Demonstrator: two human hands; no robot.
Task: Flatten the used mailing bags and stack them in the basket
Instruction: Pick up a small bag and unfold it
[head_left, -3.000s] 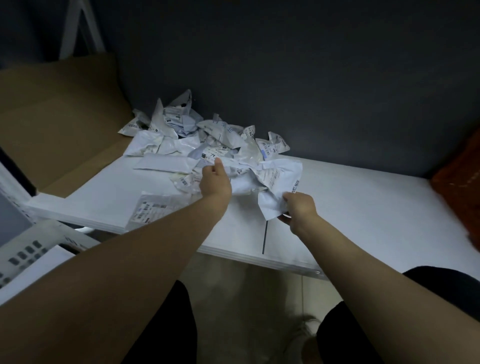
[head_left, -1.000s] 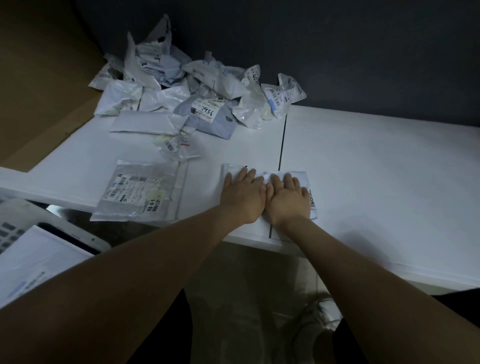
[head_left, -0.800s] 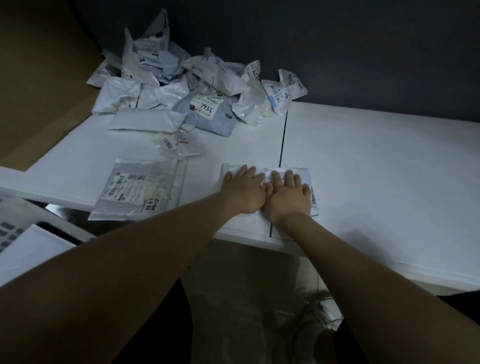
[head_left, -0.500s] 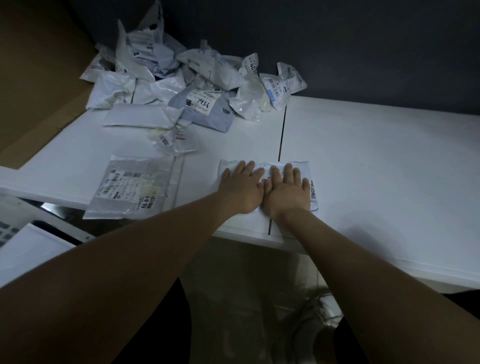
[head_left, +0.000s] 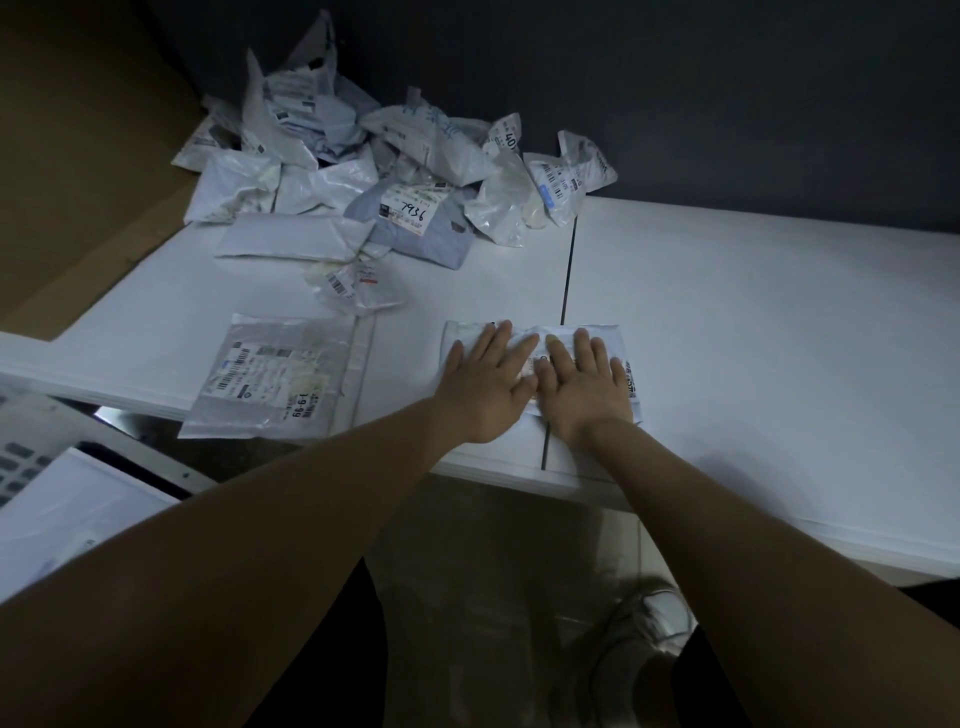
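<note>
A white mailing bag (head_left: 605, 338) is pressed flat against the white tabletop (head_left: 753, 338) near its front edge, lying across the dark seam (head_left: 569, 270) that divides the surface into two panels. The left hand (head_left: 485, 387) is laid palm down on the left half of the bag, with its fingers straight and slightly spread and nothing gripped. The right hand (head_left: 584, 389) is laid in the same way on the right half, with its fingers straight and pointed away from the body. Dark printed text is seen on the bag just beside its little finger. The two hands are set side by side and touch along their inner edges. To the left, well apart from the hands, a flattened bag (head_left: 280, 374) with a printed label is laid on the tabletop, its near end hanging a little over the front edge. Behind it a small crumpled clear bag (head_left: 358, 286) is seen, and farther back a pile of crumpled bags (head_left: 322, 171) is heaped against the dark wall (head_left: 675, 93). A grey bag (head_left: 415, 223) labelled "7936" lies at the front of the pile. Brown cardboard (head_left: 78, 182) is propped at the left of the tabletop. A pale perforated basket (head_left: 26, 457) is placed at the lower left, below the tabletop's edge, and something flat and white (head_left: 67, 519) is held in it. Whether that is a bag cannot be told.
</note>
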